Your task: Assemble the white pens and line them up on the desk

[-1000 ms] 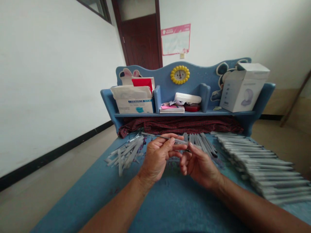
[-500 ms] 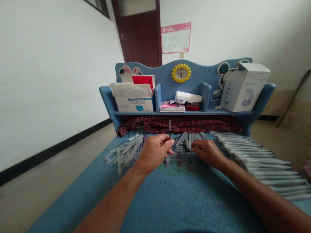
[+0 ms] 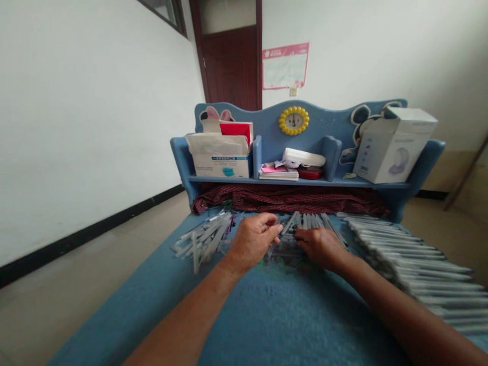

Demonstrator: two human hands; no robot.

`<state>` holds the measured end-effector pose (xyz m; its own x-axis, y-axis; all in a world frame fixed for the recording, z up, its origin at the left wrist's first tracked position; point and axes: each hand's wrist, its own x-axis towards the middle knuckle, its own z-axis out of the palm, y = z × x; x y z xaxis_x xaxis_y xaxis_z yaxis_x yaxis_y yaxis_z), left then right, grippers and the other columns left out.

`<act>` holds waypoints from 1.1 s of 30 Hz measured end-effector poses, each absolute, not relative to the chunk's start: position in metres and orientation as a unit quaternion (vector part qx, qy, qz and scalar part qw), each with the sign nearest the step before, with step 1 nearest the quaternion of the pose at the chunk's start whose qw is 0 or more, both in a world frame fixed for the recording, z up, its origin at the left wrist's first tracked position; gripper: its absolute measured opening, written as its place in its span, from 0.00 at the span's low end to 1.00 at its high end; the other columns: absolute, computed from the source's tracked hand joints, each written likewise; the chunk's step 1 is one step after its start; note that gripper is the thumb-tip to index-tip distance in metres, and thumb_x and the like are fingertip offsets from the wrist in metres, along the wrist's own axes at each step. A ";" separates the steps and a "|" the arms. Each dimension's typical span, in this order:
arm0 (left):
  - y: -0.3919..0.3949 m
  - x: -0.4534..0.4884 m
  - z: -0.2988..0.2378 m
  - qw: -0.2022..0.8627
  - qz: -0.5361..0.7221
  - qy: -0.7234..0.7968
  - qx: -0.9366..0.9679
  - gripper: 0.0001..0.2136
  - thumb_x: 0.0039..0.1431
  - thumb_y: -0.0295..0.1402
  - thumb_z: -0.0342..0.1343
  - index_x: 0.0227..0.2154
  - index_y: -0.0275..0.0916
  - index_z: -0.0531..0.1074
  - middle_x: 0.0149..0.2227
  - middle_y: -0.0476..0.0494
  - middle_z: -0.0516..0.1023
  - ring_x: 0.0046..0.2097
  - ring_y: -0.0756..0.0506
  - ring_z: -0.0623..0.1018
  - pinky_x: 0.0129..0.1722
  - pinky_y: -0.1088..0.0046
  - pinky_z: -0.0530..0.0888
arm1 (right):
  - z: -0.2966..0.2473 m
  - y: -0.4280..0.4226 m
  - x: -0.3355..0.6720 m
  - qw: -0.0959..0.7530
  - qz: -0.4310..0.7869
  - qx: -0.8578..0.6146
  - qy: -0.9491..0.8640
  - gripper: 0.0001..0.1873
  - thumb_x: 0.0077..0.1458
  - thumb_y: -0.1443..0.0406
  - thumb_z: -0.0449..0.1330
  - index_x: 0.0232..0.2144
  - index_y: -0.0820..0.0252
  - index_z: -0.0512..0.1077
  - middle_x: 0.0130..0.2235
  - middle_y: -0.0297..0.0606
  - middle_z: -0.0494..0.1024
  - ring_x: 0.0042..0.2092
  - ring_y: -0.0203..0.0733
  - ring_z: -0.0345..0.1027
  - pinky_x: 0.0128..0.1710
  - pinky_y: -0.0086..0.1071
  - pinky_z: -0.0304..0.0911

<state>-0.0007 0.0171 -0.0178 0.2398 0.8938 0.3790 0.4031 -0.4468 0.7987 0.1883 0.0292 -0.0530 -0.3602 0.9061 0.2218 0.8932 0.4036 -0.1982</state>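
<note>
My left hand is closed in a pinch above the middle of the blue desk. A thin pen refill seems to be between its fingers, mostly hidden, with only a bit of greyish end showing. To its right, my right hand has its fingers pressed together at the near ends of a row of clear pen barrels. What it grips, if anything, is hidden by the fingers. A loose heap of translucent pen barrels lies left of my left hand. Many assembled-looking pens are lined up at the right.
Behind the hands, a checked cloth is bunched under the blue shelf. On the shelf stand an opened mask box, a white carton, papers and a red round case. A yellow-rimmed clock is on its back panel.
The upright refill above my left hand no longer stands up in view. My right hand has come slightly closer to my left. The whole view has shifted a little.
</note>
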 end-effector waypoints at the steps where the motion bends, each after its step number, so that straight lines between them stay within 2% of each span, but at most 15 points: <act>1: 0.018 0.000 -0.020 0.284 0.423 0.444 0.737 0.07 0.51 0.32 0.54 0.32 0.35 0.71 0.21 0.51 0.73 0.23 0.51 0.75 0.25 0.79 0.69 | -0.050 0.027 0.189 0.166 0.033 -0.537 -0.827 0.12 0.55 0.65 0.49 0.33 0.59 0.72 0.29 0.40 0.77 0.33 0.42 0.71 0.32 0.31 0.60; 3: 0.019 0.001 -0.024 0.276 0.406 0.454 0.744 0.06 0.50 0.31 0.54 0.31 0.35 0.72 0.20 0.51 0.73 0.23 0.51 0.74 0.24 0.78 0.69 | -0.045 0.024 0.191 0.236 0.111 -0.519 -0.814 0.11 0.55 0.65 0.49 0.34 0.59 0.71 0.28 0.36 0.76 0.31 0.37 0.70 0.30 0.28 0.61; 7: 0.018 0.006 -0.029 0.266 0.380 0.457 0.759 0.06 0.51 0.31 0.53 0.31 0.35 0.72 0.20 0.51 0.72 0.24 0.51 0.74 0.25 0.78 0.68 | -0.038 0.021 0.193 0.421 0.366 -0.448 -0.699 0.09 0.47 0.64 0.57 0.31 0.64 0.72 0.21 0.33 0.73 0.23 0.35 0.67 0.24 0.27 0.62; 12: 0.013 0.011 -0.029 0.205 0.351 0.438 0.802 0.05 0.51 0.29 0.52 0.31 0.37 0.72 0.25 0.49 0.74 0.29 0.50 0.74 0.29 0.77 0.68 | -0.027 0.016 0.199 0.512 0.413 -0.387 -0.646 0.09 0.41 0.64 0.64 0.28 0.64 0.75 0.19 0.32 0.73 0.21 0.33 0.64 0.22 0.27 0.61; 17: 0.009 0.012 -0.024 0.138 0.345 0.418 0.829 0.05 0.52 0.28 0.52 0.30 0.36 0.73 0.29 0.47 0.74 0.33 0.49 0.73 0.32 0.76 0.67 | -0.020 0.011 0.204 0.526 0.405 -0.361 -0.655 0.09 0.42 0.66 0.64 0.29 0.63 0.76 0.21 0.33 0.73 0.23 0.32 0.64 0.23 0.27 0.61; 23: 0.006 0.014 -0.021 0.114 0.328 0.392 0.852 0.06 0.54 0.27 0.51 0.30 0.36 0.73 0.30 0.46 0.73 0.35 0.48 0.72 0.35 0.75 0.67 | -0.018 0.008 0.204 0.502 0.360 -0.366 -0.696 0.07 0.44 0.69 0.61 0.29 0.63 0.77 0.23 0.33 0.72 0.24 0.32 0.63 0.24 0.26 0.59; 33: 0.003 0.012 -0.016 0.088 0.311 0.379 0.867 0.06 0.53 0.28 0.51 0.30 0.36 0.73 0.28 0.47 0.73 0.32 0.49 0.72 0.31 0.76 0.66 | -0.019 0.008 0.206 0.497 0.313 -0.386 -0.711 0.06 0.45 0.68 0.60 0.28 0.62 0.77 0.23 0.32 0.72 0.24 0.32 0.63 0.24 0.25 0.58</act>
